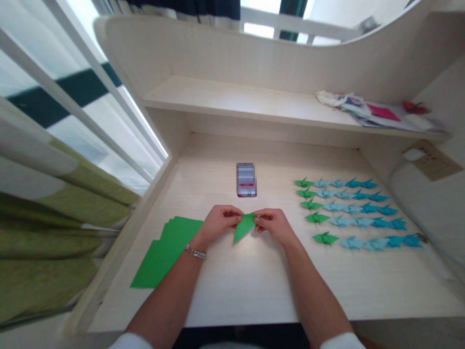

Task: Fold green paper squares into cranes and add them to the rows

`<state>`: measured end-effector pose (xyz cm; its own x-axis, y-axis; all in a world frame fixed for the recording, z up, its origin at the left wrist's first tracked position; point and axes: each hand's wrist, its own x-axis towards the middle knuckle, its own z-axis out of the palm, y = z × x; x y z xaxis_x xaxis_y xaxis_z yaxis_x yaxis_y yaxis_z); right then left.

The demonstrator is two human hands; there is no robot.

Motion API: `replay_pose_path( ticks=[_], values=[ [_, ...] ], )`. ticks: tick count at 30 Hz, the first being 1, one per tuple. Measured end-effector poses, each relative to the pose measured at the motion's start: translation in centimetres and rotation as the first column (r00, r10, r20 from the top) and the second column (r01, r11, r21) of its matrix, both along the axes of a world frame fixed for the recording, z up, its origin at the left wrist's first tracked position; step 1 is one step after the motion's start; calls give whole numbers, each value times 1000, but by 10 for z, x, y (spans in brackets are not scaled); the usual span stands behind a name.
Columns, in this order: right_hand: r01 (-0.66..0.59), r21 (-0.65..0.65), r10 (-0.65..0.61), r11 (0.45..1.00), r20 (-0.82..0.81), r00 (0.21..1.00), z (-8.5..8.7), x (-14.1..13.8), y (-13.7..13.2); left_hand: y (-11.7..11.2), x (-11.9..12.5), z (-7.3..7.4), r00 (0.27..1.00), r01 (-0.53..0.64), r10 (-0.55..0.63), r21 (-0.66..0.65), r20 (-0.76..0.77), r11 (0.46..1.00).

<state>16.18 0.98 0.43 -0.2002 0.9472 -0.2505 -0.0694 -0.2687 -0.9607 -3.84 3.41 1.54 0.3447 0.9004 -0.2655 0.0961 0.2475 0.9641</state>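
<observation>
Both my hands hold a folded green paper triangle (pixel 242 228) just above the pale wooden desk (pixel 254 286). My left hand (pixel 218 224), with a silver bracelet on its wrist, pinches the paper's upper left edge. My right hand (pixel 274 224) pinches its upper right corner. The fingers of both hands are closed on the paper. A stack of flat green paper sheets (pixel 165 252) lies on the desk to the left of my left forearm.
Rows of folded paper cranes (pixel 354 209), green, light blue and darker blue, lie to the right. A phone (pixel 246 180) lies beyond my hands. A shelf (pixel 232 99) above the desk holds papers (pixel 378 114). Window bars and a green curtain (pixel 43 228) stand at the left.
</observation>
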Motion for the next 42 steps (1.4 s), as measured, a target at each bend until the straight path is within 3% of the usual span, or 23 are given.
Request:
replay_pose_path(
  ticks=[5,10,14,16,24,30,42],
  values=[
    [-1,-12,0,1000,-66,998,1,2,-2,0,-2,2,1000,-8,10,89,-21,996],
    [-92,-1,91,996,-123,988,7,5,-3,0,-2,3,994,49,-25,231,-104,972],
    [11,-36,-13,999,-68,998,4,-2,-2,-2,1,1,989,101,-69,262,-130,960],
    [6,-18,-6,1000,-5,1000,0,-7,-2,-3,3,0,989,105,-72,270,-130,957],
    [18,80,-24,997,81,996,-3,-13,-3,-2,5,-10,999,36,-37,187,0,982],
    [20,77,-26,997,77,997,-3,-11,-2,-2,7,-10,996,22,-33,135,85,991],
    [20,101,-30,995,95,995,-4,-11,-1,-2,7,-7,999,0,-5,146,34,989]
  ],
)
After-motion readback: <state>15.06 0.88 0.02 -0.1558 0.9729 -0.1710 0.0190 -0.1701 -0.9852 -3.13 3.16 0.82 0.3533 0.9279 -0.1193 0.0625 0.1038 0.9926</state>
